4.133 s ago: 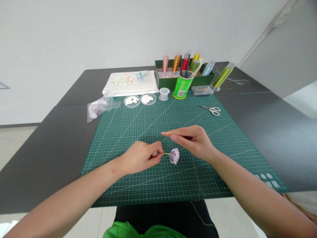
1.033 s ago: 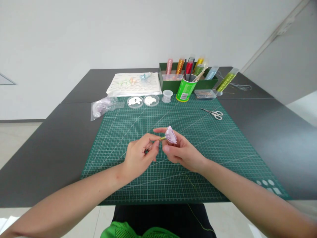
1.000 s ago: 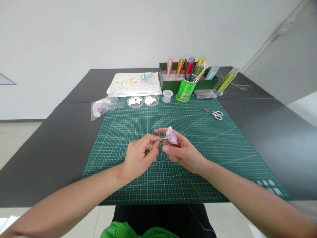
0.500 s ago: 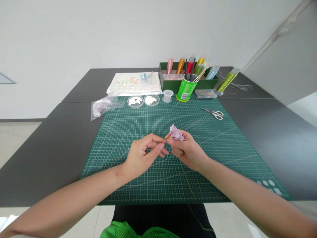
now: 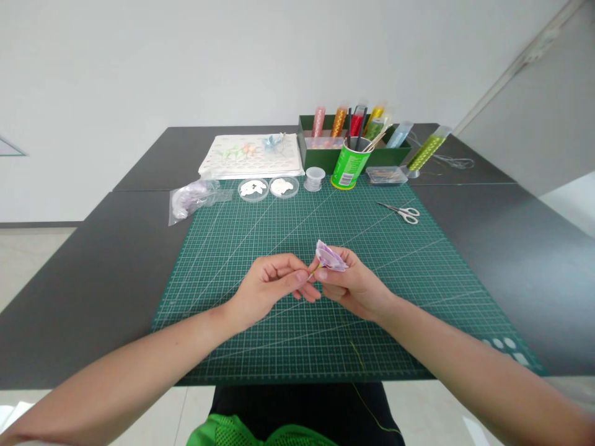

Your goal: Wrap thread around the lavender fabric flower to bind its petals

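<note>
A pale purple artificial flower on a thin stem is held between my two hands above the cutting mat. My left hand pinches the lower stem between thumb and fingertips. Just under the petals, my right hand closes thumb and fingers around the stem's top. Greenish-yellow colour shows on the stem below the bloom. A fine yellow-green thread hangs below my right hand, over the mat's front edge and down to my lap. Its upper end is hard to make out.
White-handled scissors lie at the mat's right. Along the back stand a green can of sticks, a dark green box of thread spools, a small clear tub and two dishes of white pieces. A plastic bag lies at the left.
The flower has tipped and turned, so its bloom shows more from the side. My left hand has shifted slightly down with the stem, its fingers still pinched.
</note>
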`<act>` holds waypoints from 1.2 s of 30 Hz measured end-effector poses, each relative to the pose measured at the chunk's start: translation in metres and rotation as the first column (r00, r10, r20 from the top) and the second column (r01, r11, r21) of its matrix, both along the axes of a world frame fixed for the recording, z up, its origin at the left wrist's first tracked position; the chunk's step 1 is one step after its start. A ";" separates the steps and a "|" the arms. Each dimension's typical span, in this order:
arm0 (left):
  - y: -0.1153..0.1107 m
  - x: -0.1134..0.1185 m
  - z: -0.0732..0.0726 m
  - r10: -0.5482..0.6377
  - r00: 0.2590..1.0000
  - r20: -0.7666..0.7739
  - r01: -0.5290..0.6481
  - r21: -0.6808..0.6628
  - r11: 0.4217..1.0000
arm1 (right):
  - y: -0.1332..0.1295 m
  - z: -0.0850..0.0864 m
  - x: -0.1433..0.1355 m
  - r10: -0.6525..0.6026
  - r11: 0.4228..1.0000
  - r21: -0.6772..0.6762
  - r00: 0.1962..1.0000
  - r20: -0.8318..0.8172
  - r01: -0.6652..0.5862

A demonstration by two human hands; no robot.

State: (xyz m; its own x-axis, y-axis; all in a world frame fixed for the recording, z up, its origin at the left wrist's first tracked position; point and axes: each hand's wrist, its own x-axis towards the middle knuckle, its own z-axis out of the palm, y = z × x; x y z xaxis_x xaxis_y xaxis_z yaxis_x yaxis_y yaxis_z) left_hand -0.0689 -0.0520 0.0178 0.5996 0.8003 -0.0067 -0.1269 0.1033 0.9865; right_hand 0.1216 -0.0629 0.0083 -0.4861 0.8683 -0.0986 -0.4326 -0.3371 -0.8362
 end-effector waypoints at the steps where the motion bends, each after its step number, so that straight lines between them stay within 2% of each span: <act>1: 0.000 0.000 0.000 -0.001 1.000 0.005 0.001 -0.007 1.000 | 0.000 0.000 0.000 0.006 1.000 0.002 1.000 -0.008 -0.006; 13: 0.004 0.002 -0.001 -0.072 0.996 0.053 0.076 -0.081 0.994 | 0.001 0.000 0.001 0.002 1.000 -0.006 1.000 -0.016 -0.002; 20: 0.007 0.000 -0.001 0.014 0.994 0.109 -0.003 -0.094 0.996 | 0.001 0.003 0.001 -0.068 0.996 -0.066 0.998 0.001 0.068; 25: 0.010 -0.001 -0.002 0.070 0.987 0.147 -0.058 -0.083 0.995 | 0.003 -0.001 0.003 -0.076 0.993 -0.083 0.997 0.031 0.079; 30: 0.012 -0.003 -0.001 0.103 0.986 0.134 -0.096 -0.059 0.994 | 0.002 0.000 0.001 -0.150 0.989 0.032 0.973 0.177 0.146; 33: 0.014 -0.003 -0.001 0.125 0.987 0.099 -0.123 -0.022 0.992 | 0.000 0.005 0.002 -0.205 0.972 0.164 0.943 0.262 0.165; 36: 0.016 -0.003 -0.001 0.178 0.983 0.036 -0.179 0.035 0.983 | -0.002 0.011 0.006 -0.259 0.932 0.338 0.890 0.376 0.128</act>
